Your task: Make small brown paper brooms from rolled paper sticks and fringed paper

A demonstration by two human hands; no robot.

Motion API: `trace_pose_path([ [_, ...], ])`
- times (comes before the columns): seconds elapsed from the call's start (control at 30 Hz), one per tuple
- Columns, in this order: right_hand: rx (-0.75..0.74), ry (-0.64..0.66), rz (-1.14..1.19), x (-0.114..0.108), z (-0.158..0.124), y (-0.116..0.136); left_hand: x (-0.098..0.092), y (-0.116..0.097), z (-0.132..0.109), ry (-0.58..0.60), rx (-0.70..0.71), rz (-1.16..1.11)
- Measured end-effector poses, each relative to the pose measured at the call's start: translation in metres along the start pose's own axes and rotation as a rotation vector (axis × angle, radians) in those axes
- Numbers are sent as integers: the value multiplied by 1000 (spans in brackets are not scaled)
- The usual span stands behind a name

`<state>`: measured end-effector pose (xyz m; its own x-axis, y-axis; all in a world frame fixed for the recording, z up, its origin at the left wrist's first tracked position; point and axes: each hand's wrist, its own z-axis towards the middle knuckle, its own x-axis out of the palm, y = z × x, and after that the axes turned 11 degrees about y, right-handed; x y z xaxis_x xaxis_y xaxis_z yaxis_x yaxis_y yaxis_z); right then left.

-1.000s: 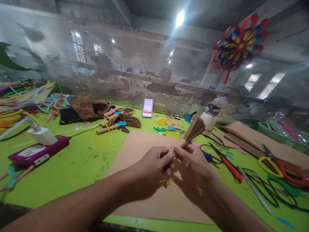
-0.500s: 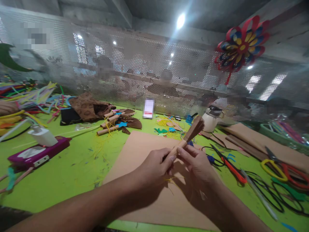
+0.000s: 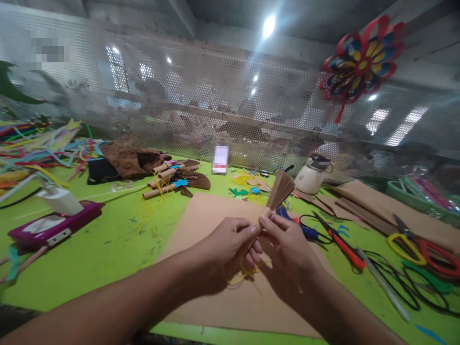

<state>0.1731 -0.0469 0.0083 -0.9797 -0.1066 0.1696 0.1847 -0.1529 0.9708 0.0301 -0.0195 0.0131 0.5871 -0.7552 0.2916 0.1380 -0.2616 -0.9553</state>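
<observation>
At the centre of the frame our left hand (image 3: 230,251) and right hand (image 3: 287,254) meet fingertip to fingertip, both pinched together on the thin handle of a small brown paper fan (image 3: 279,189), whose pleated head sticks up and to the right just above the knuckles. A few strands of yellow raffia (image 3: 244,274) hang below the left palm, over the tan card sheet (image 3: 215,220) that lies on the green table (image 3: 108,244).

The hold looks narrow to us: only finger pads clamp the handle, so a small twist could let the fan roll and its pleats splay or fold shut. The raffia is loose (we cannot tell whether it is wound round the handle or merely trapped under the fingers), and if one pinch eases it may slip free and any wrap come undone. Pulling it hard could instead crease or tear the paper at the neck.

The surroundings add their own risk. The red-handled scissors (image 3: 343,247) and a tangle of black cord (image 3: 406,282) lie right of centre, near the right forearm; a sweep that way could snag them. Finished fans (image 3: 179,178) sit well apart at upper left of centre, and a white jug (image 3: 312,175) stands behind the fan head.
</observation>
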Motion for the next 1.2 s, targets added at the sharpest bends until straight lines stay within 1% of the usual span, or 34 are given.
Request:
trace_pose_path([
  [0.07, 11, 15, 34, -1, 1, 0, -1, -2, -2, 25, -17, -17],
  [0.17, 41, 56, 58, 0, 2, 0, -1, -5, -6, 93, -43, -111],
  [0.23, 61, 85, 84, 1, 2, 1, 1, -7, -7, 139, -30, -167],
  [0.3, 51, 76, 104, 3, 3, 3, 3, -9, -6, 149, 5, -187],
  [0.37, 29, 61, 121, 6, 3, 6, 3, -13, -3, 134, 65, -180],
  [0.4, 20, 66, 128, 8, 2, 7, 1, -15, -1, 114, 121, -186],
  [0.47, 37, 117, 120, 13, 0, 8, -5, -23, 2, 56, 256, -201],
  [0.5, 68, 165, 101, 16, -1, 9, -9, -27, 3, 3, 318, -198],
  [0.57, 142, 259, 10, 21, -5, 8, -18, -36, 3, -88, 380, -150],
  [0.63, 158, 285, -159, 25, -8, 6, -25, -43, 2, -169, 413, -127],
  [0.67, 129, 256, -264, 25, -10, 4, -28, -45, 1, -203, 423, -133],
  [0.73, 39, 145, -477, 22, -11, 0, -31, -46, 1, -258, 421, -154],
  [0.8, -52, 38, -637, 16, -12, -4, -34, -45, 2, -304, 411, -167],
  [0.83, -91, 5, -694, 13, -12, -5, -36, -44, 3, -323, 410, -169],
  [0.9, -155, -9, -787, 9, -13, -7, -39, -42, 5, -337, 422, -172],
  [0.97, -195, 12, -868, 8, -16, -7, -42, -42, 6, -332, 441, -195],
  [1.07, -210, 60, -955, 12, -21, -4, -46, -43, 6, -333, 446, -245],
  [1.2, -139, 202, -989, 12, -23, -5, -48, -44, 6, -321, 426, -283],
])
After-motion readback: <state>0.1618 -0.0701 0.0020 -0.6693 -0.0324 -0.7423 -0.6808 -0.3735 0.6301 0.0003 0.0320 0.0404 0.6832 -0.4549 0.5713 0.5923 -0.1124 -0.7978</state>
